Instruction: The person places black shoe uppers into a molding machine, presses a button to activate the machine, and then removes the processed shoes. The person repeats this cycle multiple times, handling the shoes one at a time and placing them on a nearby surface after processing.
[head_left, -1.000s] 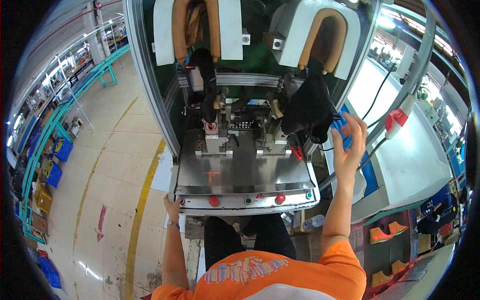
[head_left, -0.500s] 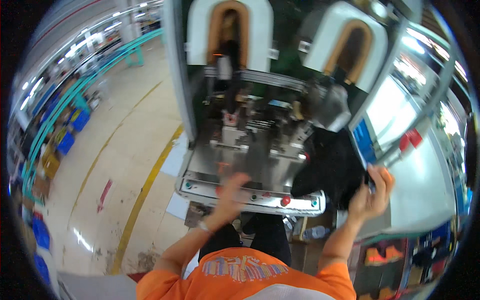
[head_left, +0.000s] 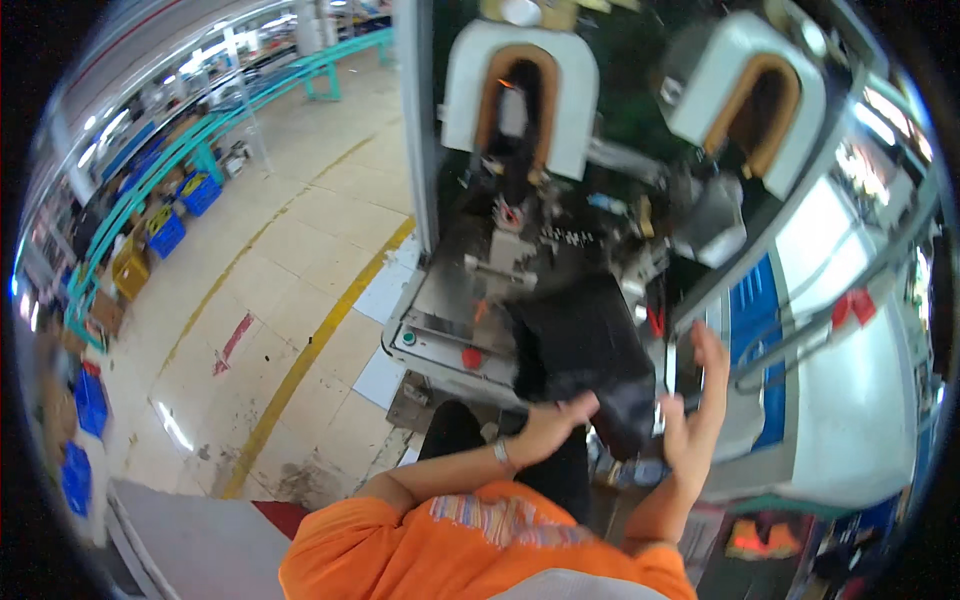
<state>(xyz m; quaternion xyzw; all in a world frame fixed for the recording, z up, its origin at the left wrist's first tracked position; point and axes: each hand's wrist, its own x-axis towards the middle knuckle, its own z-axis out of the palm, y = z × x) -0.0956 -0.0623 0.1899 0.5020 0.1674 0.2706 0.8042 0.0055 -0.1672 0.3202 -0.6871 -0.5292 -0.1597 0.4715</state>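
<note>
A limp black boot upper (head_left: 590, 335), its near part shiny like leather, hangs over the front edge of a two-station machine's metal table (head_left: 440, 305). My left hand (head_left: 550, 428) is closed at its near edge, the thumb lying against the black material; the other fingers are partly hidden. To the right of the upper, my right hand (head_left: 695, 425) is raised with fingers and thumb apart, and nothing shows in it. Behind stand two white arched machine heads with brown pads, the left head (head_left: 462, 100) and the right head (head_left: 690, 105). A dark form with a bright patch sits inside the left one.
A red button (head_left: 471, 357) and a green button (head_left: 409, 339) are on the table's front rail. At the right are a grey post with a red part (head_left: 853, 308) and a white machine body (head_left: 850, 400). Orange shoe parts (head_left: 762, 540) lie low on the right; blue crates (head_left: 165, 232) line the left walkway.
The black boot upper has come from the machine's right side to the front middle. My left hand has moved from over the front rail to its near edge. My right hand has opened.
</note>
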